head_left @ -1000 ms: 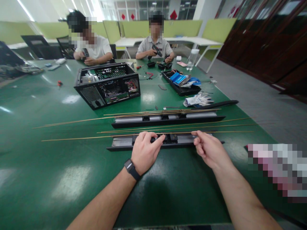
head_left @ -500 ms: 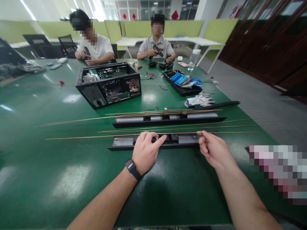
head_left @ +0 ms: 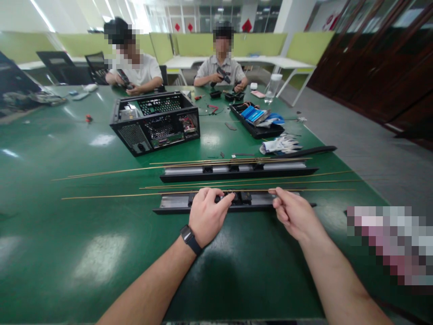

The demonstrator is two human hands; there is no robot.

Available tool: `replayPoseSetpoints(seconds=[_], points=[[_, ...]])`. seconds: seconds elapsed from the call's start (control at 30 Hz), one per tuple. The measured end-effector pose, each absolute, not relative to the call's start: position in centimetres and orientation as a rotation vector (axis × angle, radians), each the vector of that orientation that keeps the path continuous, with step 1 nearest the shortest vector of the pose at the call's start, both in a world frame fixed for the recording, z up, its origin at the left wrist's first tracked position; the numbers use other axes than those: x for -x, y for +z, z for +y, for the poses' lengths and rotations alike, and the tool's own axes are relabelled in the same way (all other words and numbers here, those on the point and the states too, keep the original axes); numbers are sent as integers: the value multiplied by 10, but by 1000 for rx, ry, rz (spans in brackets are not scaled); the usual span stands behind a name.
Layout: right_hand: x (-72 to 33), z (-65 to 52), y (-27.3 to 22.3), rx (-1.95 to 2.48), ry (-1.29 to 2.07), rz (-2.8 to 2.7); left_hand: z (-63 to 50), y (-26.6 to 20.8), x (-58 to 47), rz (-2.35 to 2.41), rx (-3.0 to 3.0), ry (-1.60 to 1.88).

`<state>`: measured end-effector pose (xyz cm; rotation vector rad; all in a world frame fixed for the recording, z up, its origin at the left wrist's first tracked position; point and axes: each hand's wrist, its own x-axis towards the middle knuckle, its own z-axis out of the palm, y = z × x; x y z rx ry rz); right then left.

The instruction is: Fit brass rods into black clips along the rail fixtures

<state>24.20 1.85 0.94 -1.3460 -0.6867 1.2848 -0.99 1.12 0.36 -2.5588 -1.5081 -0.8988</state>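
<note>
one thin brass-coloured rod pinched by right hand, seemingly for positioning; left hand, curled mid-frame over black rectangular blocks, should steady them

In front, 1 left hand and 1 right hand, bare, plus 1 watch. Just beyond, 2 dark-edged metal channels, with 3 black blocks visible on the farther; on the nearer, blocks partly hidden, total unreadable. Along these, at least 5 brass rods, overlapping too much for an exact tally. Farther back, 1 black computer case, 1 black tray, 1 curved black strip, 1 clear bottle. Opposite, 2 co-workers; behind them, 3 red diamond shapes.
</note>
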Motion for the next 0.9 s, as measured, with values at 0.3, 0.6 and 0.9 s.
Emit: replayPoseSetpoints(seconds=[0.3,0.6,0.9], points=[[-233,17,12,1305,1367,-667,12,2,9,-1489,2534,-911],[-234,18,14,1296,1330,-586,13,1,9,-1483,2535,-921],[-233,18,11,1272,1322,-624,12,0,10,-1487,2536,-914]])
